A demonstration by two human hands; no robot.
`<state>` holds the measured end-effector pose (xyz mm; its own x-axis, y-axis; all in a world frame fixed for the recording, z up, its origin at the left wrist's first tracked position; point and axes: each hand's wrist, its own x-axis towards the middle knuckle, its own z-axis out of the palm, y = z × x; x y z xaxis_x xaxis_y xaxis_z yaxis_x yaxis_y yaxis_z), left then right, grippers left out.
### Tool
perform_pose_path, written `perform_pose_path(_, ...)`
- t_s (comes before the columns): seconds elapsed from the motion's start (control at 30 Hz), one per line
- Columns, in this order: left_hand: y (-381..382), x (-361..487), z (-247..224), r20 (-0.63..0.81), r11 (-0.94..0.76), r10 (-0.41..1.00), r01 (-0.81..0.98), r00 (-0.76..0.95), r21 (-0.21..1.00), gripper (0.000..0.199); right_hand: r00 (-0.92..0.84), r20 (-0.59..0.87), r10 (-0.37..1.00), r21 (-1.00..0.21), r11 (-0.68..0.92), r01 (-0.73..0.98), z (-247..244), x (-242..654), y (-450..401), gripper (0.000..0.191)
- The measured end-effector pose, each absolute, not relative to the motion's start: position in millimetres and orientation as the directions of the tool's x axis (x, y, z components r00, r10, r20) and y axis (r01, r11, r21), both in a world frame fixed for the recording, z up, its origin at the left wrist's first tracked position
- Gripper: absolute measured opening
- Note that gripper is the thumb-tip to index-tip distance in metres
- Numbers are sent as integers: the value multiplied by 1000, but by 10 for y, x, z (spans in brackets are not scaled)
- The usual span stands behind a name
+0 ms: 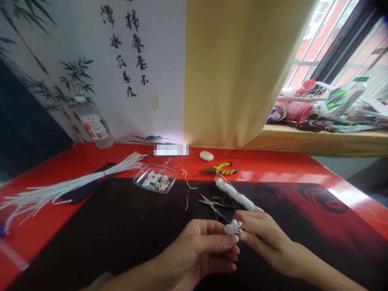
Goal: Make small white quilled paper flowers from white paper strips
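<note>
A small white looped flower piece point(233, 227) is pinched between the thumb and forefinger of my left hand point(201, 252), at the lower middle. My right hand point(269, 238) meets it from the right, its fingertips closed at the flower's edge; anything between them is too small to make out. Just beyond my hands lie open scissors point(212, 203) with black handles. A roll wound with white cord point(232, 192) lies behind my right hand. Further back are yellow-and-black pliers point(222, 168).
On the left, a bundle of white strands point(91, 181) lies across a dark object. A clear dish point(136, 182) holds white flowers and beads. Behind are a white oval object point(206, 155) and a bottle point(95, 127). A dark mat point(121, 226) covers the red table point(273, 159).
</note>
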<state>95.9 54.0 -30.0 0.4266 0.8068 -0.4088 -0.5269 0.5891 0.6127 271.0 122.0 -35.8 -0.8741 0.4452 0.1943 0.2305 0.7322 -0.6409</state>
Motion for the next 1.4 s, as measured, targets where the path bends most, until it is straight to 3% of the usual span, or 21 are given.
perform_pose_path(0.13,537,955,-288,-403,571,820,-518,407,637,8,-868,212,449,-638,736,225,-357,2705,1229,22)
perform_pose_path(0.27,568,930,-249,-367,454,891,-529,268,717,10,-836,263,481,-621,748,235,-355,2725,1271,13)
perform_pose_path(0.47,604,894,-211,-334,382,923,-539,190,751,9,-669,356,653,-708,655,263,-340,2736,1252,14)
perform_pose_path(0.63,600,915,-257,-366,417,909,-483,202,770,9,-604,188,774,-802,476,361,-287,2639,1183,17)
perform_pose_path(0.83,620,928,-290,-410,445,895,-391,174,805,14,-646,-11,763,-904,269,332,-277,2604,1192,29)
perform_pose_path(1.17,631,929,-304,-444,471,882,-360,161,805,12,-660,-95,745,-961,105,257,-303,2600,1186,29)
perform_pose_path(1.4,614,910,-267,-392,429,903,-347,173,834,15,-682,-101,724,-978,54,203,-321,2594,1187,29)
